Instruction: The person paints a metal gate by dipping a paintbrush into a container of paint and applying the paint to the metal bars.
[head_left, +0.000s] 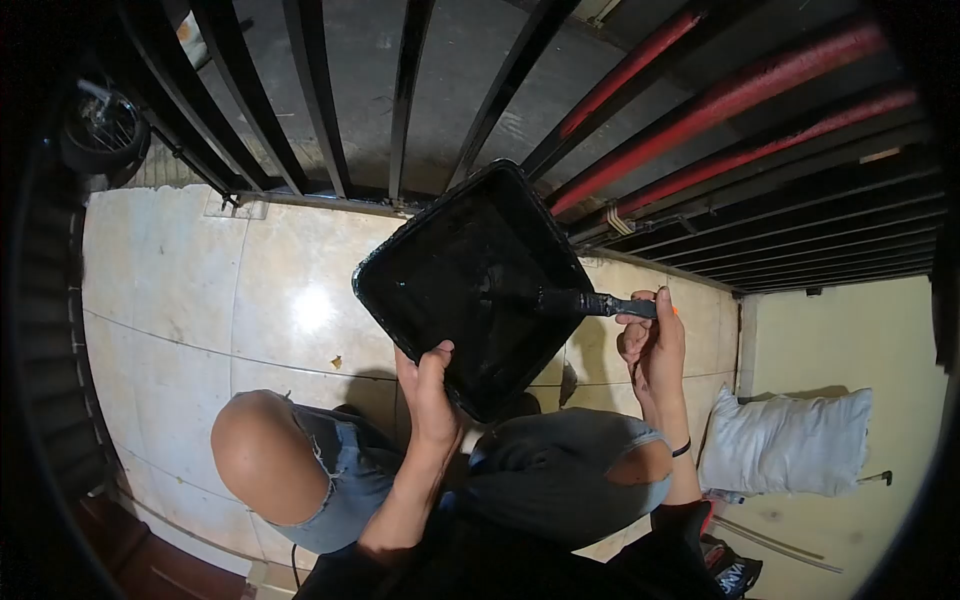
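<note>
My left hand [430, 395] grips the near edge of a square black paint tray [410, 270], its thumb hooked over the rim. Dark, glossy paint coats the inside of the tray, which is held above the floor in front of my knees. Closed around the handle of a paintbrush [590, 302], my right hand [655, 345] is just to the right of the tray. The brush's black-coated head reaches over the right rim into the tray; I cannot tell whether the bristles touch the bottom.
Past the tray stands a metal gate of black bars [408, 90], some still red [720, 105]. Pale tiles [170, 270] cover the floor. A stuffed white sack [790, 440] leans by the right wall. A wheel [100, 130] shows beyond the gate at far left.
</note>
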